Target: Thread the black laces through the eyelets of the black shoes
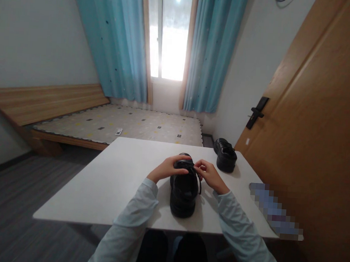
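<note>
A black lace-up shoe (pixel 182 203) stands upright on the white table, its heel toward me and its toe pointing away. My left hand (pixel 171 167) lies over the left side of the shoe, thumb and fingers curved around the tongue and upper. At the right side, my right hand (pixel 206 173) pinches a black shoelace (pixel 200 186), whose loose part hangs down beside the opening. Where the laces cross, the fingers partly hide them. The matching black shoe (pixel 225 160) rests at the far right of the table.
The white table (pixel 99 189) spans the space before me. A blurred bluish flat item (pixel 274 211) lies along its right edge. Behind stands a bed (pixel 139 122) with a small white object (pixel 119 132) on it. A wooden door (pixel 322 117) is close on the right.
</note>
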The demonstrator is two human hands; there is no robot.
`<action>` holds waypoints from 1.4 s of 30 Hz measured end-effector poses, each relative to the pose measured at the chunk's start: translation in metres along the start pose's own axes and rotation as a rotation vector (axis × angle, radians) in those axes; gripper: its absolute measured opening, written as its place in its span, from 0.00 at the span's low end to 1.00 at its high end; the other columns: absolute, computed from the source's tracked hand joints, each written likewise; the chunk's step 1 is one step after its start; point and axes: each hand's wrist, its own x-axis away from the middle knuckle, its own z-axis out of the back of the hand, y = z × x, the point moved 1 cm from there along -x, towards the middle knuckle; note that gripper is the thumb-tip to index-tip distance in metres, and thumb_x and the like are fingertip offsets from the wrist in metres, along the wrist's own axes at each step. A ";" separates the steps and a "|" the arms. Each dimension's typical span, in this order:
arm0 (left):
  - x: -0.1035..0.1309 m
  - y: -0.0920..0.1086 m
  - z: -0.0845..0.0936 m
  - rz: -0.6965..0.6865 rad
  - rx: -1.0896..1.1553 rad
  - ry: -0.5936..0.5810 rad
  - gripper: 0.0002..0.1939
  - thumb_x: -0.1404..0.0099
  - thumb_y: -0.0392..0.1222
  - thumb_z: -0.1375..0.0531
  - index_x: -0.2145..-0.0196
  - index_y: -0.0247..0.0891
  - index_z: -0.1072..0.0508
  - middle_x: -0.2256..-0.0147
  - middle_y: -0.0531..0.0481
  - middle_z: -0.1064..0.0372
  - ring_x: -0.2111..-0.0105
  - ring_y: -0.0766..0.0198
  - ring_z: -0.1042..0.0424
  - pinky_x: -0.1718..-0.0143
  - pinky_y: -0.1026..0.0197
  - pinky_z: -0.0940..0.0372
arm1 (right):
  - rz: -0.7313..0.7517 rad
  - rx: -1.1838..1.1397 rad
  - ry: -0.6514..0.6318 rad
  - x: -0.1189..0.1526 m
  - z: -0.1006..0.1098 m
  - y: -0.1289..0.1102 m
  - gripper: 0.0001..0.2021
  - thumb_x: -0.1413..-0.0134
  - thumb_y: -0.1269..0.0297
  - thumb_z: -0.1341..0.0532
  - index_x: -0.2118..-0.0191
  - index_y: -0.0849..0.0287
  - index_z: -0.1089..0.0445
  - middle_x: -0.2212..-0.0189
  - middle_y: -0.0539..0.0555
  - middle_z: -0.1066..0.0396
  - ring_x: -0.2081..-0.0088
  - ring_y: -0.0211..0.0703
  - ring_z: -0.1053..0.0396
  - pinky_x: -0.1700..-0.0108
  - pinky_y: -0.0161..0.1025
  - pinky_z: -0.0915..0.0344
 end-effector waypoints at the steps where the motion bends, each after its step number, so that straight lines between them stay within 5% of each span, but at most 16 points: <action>1: 0.000 -0.001 -0.001 0.008 -0.028 -0.033 0.28 0.48 0.46 0.33 0.49 0.41 0.29 0.48 0.43 0.31 0.46 0.52 0.35 0.43 0.50 0.43 | 0.000 -0.014 -0.005 -0.001 0.000 0.000 0.17 0.52 0.49 0.38 0.71 0.60 0.35 0.76 0.48 0.36 0.77 0.34 0.37 0.81 0.30 0.39; 22: 0.000 -0.002 -0.003 0.020 -0.165 -0.122 0.30 0.47 0.46 0.34 0.46 0.39 0.32 0.46 0.44 0.33 0.45 0.55 0.36 0.42 0.53 0.45 | 0.041 0.072 0.164 -0.006 0.004 0.005 0.16 0.53 0.50 0.38 0.73 0.60 0.34 0.77 0.50 0.34 0.75 0.37 0.39 0.76 0.34 0.40; 33: 0.000 -0.003 -0.004 0.018 -0.156 -0.118 0.30 0.47 0.46 0.34 0.47 0.39 0.31 0.47 0.44 0.33 0.45 0.55 0.36 0.42 0.53 0.45 | 0.001 0.005 0.043 -0.004 0.001 0.000 0.16 0.54 0.51 0.36 0.71 0.61 0.31 0.79 0.49 0.34 0.77 0.36 0.39 0.76 0.34 0.41; 42: 0.000 -0.002 -0.004 0.019 -0.175 -0.117 0.30 0.47 0.47 0.34 0.46 0.40 0.32 0.46 0.45 0.33 0.45 0.54 0.36 0.41 0.53 0.45 | 0.018 -0.084 0.126 -0.005 -0.002 0.001 0.14 0.54 0.53 0.36 0.72 0.61 0.32 0.78 0.48 0.35 0.76 0.35 0.39 0.73 0.34 0.41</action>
